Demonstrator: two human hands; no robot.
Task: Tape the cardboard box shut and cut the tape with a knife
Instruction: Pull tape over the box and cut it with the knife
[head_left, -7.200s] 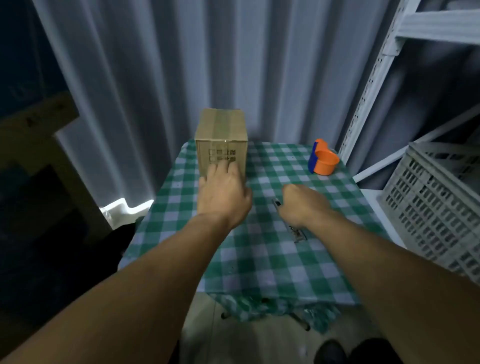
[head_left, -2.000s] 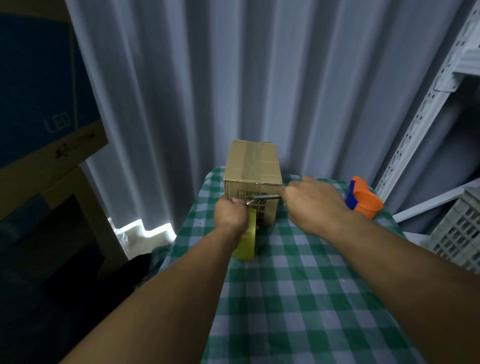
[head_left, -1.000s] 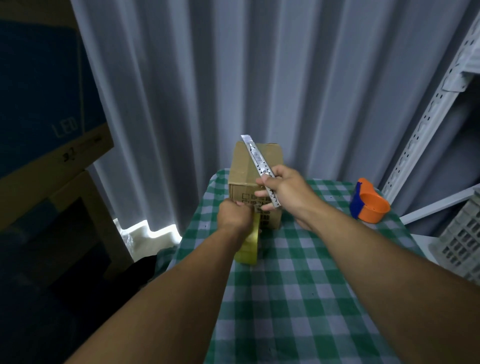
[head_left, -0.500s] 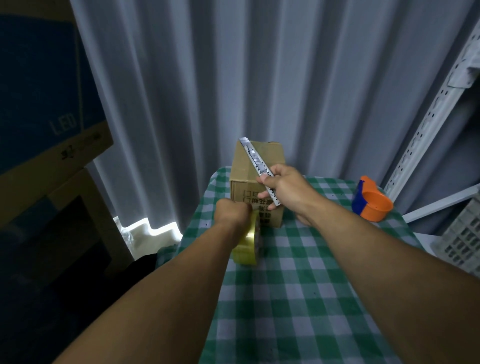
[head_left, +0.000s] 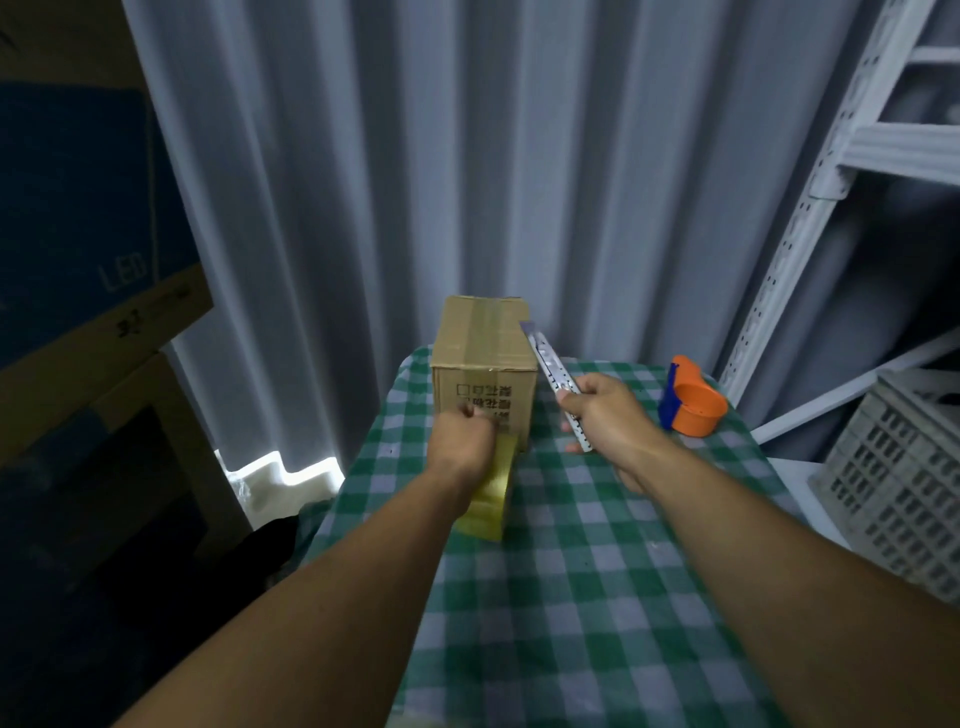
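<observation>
A brown cardboard box (head_left: 483, 343) stands upright at the far end of the checked table (head_left: 597, 545), with a strip of clear tape running over its top and down its front. My left hand (head_left: 462, 441) is closed on a yellowish tape roll (head_left: 491, 499) just in front of the box, knuckles against the box's front face. My right hand (head_left: 608, 415) grips a silver utility knife (head_left: 553, 371) to the right of the box, blade end pointing up and away.
An orange and blue tape dispenser (head_left: 691, 402) sits at the table's far right. A white crate (head_left: 904, 478) and metal shelving (head_left: 810, 218) stand on the right. Large cardboard boxes (head_left: 78, 291) are stacked on the left; a curtain hangs behind.
My right hand has drawn the knife away from the box front to its right side. My left hand stays on the tape roll against the box.
</observation>
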